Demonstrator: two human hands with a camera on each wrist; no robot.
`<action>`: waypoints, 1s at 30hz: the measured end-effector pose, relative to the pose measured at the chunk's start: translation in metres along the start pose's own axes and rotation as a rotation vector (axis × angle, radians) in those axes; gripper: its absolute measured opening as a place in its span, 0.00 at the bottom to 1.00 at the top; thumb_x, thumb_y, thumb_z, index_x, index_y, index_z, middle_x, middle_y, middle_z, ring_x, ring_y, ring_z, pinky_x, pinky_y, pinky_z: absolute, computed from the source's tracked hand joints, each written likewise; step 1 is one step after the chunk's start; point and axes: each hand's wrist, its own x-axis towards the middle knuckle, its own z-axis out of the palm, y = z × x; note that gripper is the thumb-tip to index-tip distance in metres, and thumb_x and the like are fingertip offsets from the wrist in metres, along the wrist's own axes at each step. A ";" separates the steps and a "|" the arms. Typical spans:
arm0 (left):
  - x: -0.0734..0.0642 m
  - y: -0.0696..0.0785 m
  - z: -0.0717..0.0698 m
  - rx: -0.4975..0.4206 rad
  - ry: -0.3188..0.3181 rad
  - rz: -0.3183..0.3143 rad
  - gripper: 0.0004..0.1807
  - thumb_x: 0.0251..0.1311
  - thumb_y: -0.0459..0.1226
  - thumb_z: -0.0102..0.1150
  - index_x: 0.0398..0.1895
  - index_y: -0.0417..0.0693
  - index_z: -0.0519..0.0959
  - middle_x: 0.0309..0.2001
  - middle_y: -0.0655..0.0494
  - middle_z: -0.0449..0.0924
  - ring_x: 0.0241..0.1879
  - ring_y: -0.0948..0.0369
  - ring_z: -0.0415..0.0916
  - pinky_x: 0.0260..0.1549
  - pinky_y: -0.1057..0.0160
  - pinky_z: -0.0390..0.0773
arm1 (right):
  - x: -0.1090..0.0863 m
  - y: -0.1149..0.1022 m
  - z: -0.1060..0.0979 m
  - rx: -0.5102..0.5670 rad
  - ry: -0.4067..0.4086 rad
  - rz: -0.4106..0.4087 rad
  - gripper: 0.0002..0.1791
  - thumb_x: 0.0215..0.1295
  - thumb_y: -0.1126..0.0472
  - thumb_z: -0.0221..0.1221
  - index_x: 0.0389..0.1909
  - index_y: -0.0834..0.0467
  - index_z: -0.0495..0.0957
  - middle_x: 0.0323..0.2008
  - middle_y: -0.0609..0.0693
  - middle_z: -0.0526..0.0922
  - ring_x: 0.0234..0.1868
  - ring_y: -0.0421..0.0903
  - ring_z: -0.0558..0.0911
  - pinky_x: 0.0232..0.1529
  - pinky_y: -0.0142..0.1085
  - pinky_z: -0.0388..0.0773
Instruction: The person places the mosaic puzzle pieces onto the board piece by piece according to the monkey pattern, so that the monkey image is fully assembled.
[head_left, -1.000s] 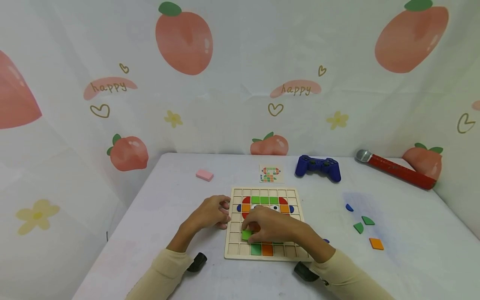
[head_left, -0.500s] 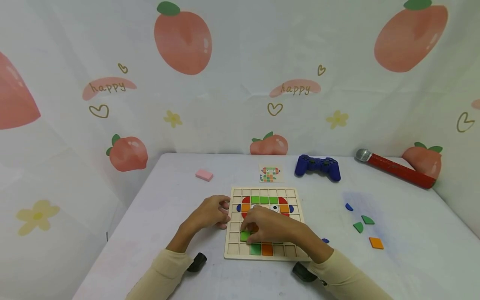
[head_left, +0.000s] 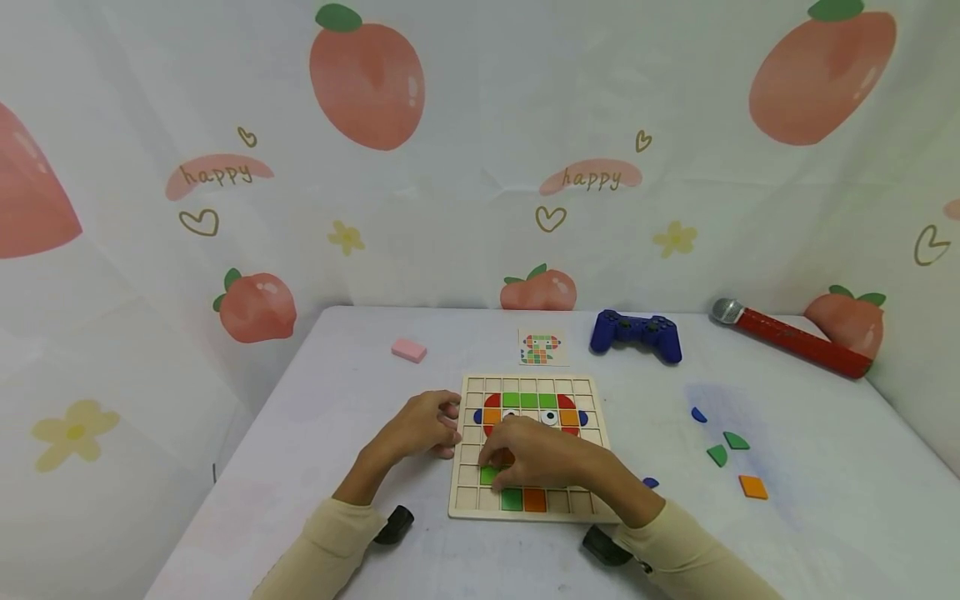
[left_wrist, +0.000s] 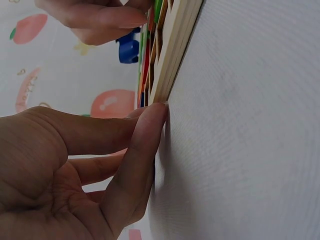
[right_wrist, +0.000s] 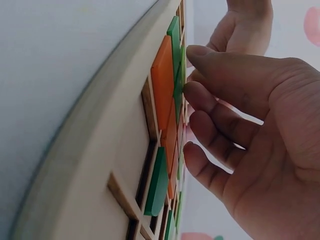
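A wooden grid board (head_left: 467, 497) lies on the table with red, green, orange and blue tiles in its cells. My left hand (head_left: 417, 425) holds its left edge; in the left wrist view thumb and finger meet at the board's side (left_wrist: 172, 55). Over the board, my right hand (head_left: 540, 454) has thumb and index finger at opposite sides of a light green square tile (head_left: 488, 476), which lies in a lower left cell. In the right wrist view the fingertips are right at the tiles, beside an orange tile (right_wrist: 162, 82). The right hand covers the board's middle.
A small pattern card (head_left: 543, 347) lies behind the board, with a blue game controller (head_left: 636, 335) and a red microphone (head_left: 795, 337) to its right. A pink block (head_left: 408, 350) sits back left. Loose tiles, including an orange square (head_left: 753, 487), lie on the right.
The light green tile, tilted between the right fingers a second ago, now lies in its cell. The right hand has shifted slightly left and toward me. The left hand stays put.
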 end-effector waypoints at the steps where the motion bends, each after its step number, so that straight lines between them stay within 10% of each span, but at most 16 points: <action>1: 0.000 0.000 0.000 -0.001 0.000 -0.001 0.33 0.57 0.21 0.67 0.69 0.30 0.73 0.50 0.45 0.78 0.31 0.60 0.82 0.31 0.62 0.90 | 0.000 0.000 0.000 0.008 0.002 -0.002 0.13 0.65 0.53 0.75 0.49 0.48 0.89 0.42 0.33 0.83 0.45 0.34 0.76 0.55 0.33 0.77; 15: -0.001 0.001 0.003 0.027 0.035 -0.019 0.34 0.57 0.21 0.69 0.70 0.32 0.73 0.50 0.47 0.78 0.36 0.58 0.80 0.30 0.62 0.90 | -0.031 0.024 -0.016 0.044 0.081 0.075 0.15 0.68 0.53 0.71 0.54 0.49 0.88 0.50 0.38 0.85 0.51 0.39 0.79 0.60 0.42 0.82; 30: -0.001 0.002 0.003 0.052 0.038 -0.005 0.35 0.57 0.22 0.69 0.70 0.33 0.73 0.50 0.47 0.78 0.37 0.58 0.80 0.30 0.63 0.89 | -0.105 0.076 -0.045 0.030 0.270 0.213 0.15 0.65 0.54 0.73 0.51 0.53 0.87 0.38 0.40 0.81 0.42 0.40 0.77 0.40 0.32 0.77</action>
